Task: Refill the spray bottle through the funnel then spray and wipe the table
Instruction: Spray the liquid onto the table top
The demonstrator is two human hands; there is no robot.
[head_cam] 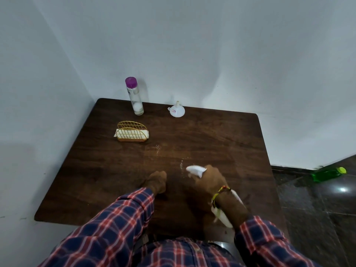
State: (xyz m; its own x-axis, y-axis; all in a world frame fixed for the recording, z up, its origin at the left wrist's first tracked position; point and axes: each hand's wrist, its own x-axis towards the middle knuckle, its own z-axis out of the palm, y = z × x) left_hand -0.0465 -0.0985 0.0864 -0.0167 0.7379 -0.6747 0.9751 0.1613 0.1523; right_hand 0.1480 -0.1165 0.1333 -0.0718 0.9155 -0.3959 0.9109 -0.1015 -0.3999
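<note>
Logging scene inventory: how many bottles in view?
3: purple-capped bottle standing at the table's far edge, white spray bottle gripped in the right hand, green bottle lying on the floor, right.

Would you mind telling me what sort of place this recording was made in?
Probably a plain room in a home or small eatery: a dark wooden table pushed into a bare white corner, a wire napkin holder on it, and a dark polished stone floor beside it.

The room is dim, the light soft and bluish. A bright glare spot sits on the floor (343, 189) past the tabletop's (221, 135) right edge. Both hands blur with motion; walls bow at the edges.
</note>
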